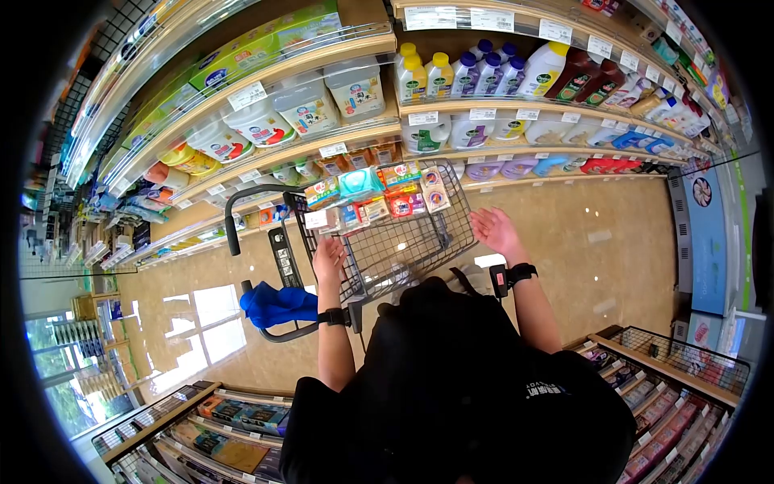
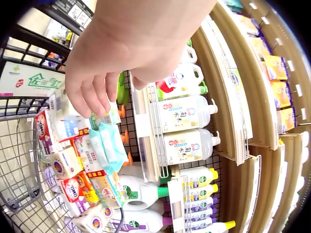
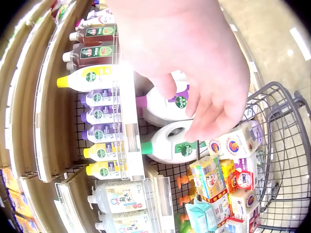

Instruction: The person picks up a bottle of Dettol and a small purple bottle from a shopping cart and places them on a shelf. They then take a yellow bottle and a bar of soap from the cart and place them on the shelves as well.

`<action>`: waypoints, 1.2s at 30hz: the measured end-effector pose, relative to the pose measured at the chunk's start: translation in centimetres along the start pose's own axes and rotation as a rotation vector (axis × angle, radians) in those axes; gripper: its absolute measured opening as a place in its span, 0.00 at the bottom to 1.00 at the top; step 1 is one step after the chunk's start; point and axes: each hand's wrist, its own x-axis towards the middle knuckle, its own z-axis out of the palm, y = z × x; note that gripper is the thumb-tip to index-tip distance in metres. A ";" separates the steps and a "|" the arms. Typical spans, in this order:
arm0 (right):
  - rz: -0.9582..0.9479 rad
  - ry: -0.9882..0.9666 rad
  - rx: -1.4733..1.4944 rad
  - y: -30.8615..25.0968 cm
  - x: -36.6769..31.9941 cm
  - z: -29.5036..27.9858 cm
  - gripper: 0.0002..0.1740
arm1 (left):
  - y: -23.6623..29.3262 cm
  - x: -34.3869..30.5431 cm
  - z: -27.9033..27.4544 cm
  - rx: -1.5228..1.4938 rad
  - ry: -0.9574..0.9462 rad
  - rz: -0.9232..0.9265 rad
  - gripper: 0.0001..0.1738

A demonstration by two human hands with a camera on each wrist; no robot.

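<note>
Above the near left side of a wire shopping cart [image 1: 395,258] hangs my left hand [image 1: 329,258], its fingers loosely bent and holding nothing. Beyond the cart's right end is my right hand [image 1: 496,231], also empty, palm turned partly up with relaxed fingers. Packaged goods are heaped along the cart's far side: a teal soft pack [image 1: 360,185], a red OMO pack [image 2: 73,189] and several soap packs, one of them cream-coloured [image 3: 233,141]. In the left wrist view, my left hand [image 2: 119,53] overlaps part of the heap.
Shelves [image 1: 459,107] beyond the cart carry Dettol bottles [image 1: 488,77] and white tubs [image 1: 355,89]. Blue cloth [image 1: 278,306] hangs over the cart's handle at left. Low shelving [image 1: 234,427] stands behind me; tan floor [image 1: 588,266] stretches to the right.
</note>
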 end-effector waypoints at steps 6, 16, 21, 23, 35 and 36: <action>0.001 -0.020 0.001 -1.8 -0.7 -2.2 0.21 | -2.2 -1.9 -0.1 0.008 0.019 -0.023 0.34; -0.110 0.030 0.053 -7.6 -7.8 -11.6 0.22 | -7.8 -4.2 9.2 0.134 -0.094 -0.103 0.36; -0.132 0.080 0.165 -8.9 -10.4 -15.6 0.20 | -10.9 -3.9 13.5 0.131 -0.098 -0.168 0.37; -0.134 0.094 0.182 -9.6 -11.4 -16.1 0.19 | -11.8 -3.5 14.9 0.121 -0.094 -0.191 0.35; -0.107 0.177 0.294 -9.2 -11.3 -19.3 0.18 | -15.5 0.0 16.8 0.248 -0.051 -0.311 0.36; -0.097 0.189 0.274 -9.0 -10.8 -19.3 0.18 | -15.2 -0.1 16.9 0.262 -0.051 -0.304 0.36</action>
